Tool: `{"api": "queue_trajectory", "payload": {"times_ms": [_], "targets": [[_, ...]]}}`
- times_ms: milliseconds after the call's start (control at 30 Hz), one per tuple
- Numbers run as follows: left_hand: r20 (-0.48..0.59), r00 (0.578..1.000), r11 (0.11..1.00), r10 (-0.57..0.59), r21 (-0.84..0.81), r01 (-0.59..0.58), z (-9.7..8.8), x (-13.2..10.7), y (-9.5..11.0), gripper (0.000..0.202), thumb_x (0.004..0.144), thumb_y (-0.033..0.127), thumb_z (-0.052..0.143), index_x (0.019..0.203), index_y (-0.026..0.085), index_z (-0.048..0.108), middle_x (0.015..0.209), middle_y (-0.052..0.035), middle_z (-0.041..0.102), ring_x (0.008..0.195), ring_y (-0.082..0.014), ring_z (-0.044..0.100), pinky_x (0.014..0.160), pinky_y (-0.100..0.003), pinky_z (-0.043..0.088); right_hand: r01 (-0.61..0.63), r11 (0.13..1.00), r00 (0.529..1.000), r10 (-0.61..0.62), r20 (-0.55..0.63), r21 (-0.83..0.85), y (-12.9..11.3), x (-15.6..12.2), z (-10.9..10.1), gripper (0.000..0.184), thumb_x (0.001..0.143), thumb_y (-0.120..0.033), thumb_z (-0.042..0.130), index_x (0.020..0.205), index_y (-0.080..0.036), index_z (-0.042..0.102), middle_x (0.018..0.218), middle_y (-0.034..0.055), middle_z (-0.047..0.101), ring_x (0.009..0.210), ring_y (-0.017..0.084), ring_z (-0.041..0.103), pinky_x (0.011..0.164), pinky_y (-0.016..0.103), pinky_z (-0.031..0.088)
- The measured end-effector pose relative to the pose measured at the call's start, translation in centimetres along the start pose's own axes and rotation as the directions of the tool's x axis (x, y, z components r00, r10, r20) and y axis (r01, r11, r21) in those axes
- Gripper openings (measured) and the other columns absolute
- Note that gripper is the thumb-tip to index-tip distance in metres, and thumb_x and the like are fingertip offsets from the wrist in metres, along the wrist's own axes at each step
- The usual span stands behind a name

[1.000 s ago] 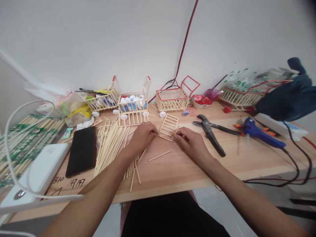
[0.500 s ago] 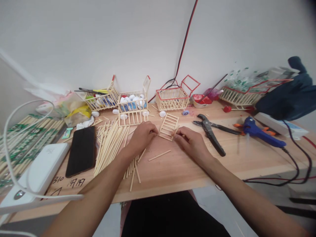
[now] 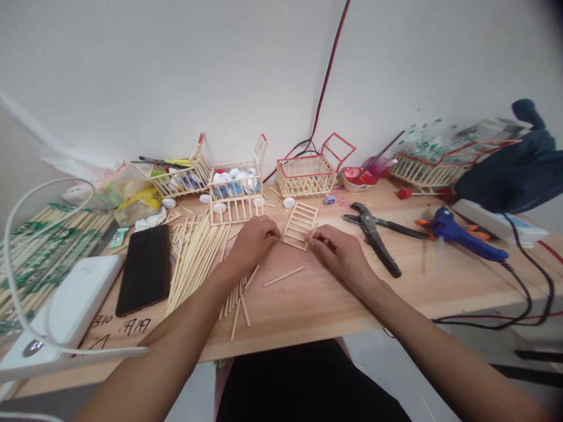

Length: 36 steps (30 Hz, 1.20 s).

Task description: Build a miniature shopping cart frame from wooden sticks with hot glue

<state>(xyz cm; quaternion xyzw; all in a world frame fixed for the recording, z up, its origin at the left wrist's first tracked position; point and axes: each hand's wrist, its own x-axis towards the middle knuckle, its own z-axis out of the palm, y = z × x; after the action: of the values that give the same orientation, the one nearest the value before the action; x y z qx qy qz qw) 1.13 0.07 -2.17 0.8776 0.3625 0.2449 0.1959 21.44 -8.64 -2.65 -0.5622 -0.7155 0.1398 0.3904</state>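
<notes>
A small ladder-like frame of thin wooden sticks [image 3: 301, 225] lies tilted on the table between my hands. My right hand [image 3: 336, 249] is at its right edge, thumb and fingers pinched on a short wooden stick [image 3: 314, 230] that is partly hidden. To the left of the frame rests my left hand [image 3: 260, 234], its fingers curled together; whatever they hold, if anything, is hidden. One loose stick [image 3: 284, 276] lies in front of the frame. Beside my left forearm is a pile of thin wooden sticks [image 3: 197, 258].
Stick-built carts, one a red-rimmed cart [image 3: 307, 176], line the wall. On the right lie black-handled cutters [image 3: 373, 237] and a blue glue gun [image 3: 468, 237] with its cord. A phone [image 3: 144, 269], a white power bank [image 3: 70, 302] and a looping white cable [image 3: 13, 275] are left.
Both hands and the small frame stay in nearly the same place. The whole view has shifted very slightly.
</notes>
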Motion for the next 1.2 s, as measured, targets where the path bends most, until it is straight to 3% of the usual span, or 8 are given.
{"api": "queue_trajectory", "payload": {"times_ms": [1200], "targets": [[-0.016,1.0,1.0,0.007,-0.019,-0.007,0.14,0.0,-0.1,0.015,0.078,0.004,0.058,0.072,0.015,0.066,0.078,-0.0032,0.065,0.079,-0.0165,0.058,0.076,-0.029,0.043,0.025,1.0,1.0,-0.025,-0.006,0.017,0.01,-0.01,0.04,0.015,0.09,-0.022,0.052,0.079,-0.02,0.061,0.075,0.0004,0.06,0.071,0.014,0.053,0.064,0.025,0.038]]}}
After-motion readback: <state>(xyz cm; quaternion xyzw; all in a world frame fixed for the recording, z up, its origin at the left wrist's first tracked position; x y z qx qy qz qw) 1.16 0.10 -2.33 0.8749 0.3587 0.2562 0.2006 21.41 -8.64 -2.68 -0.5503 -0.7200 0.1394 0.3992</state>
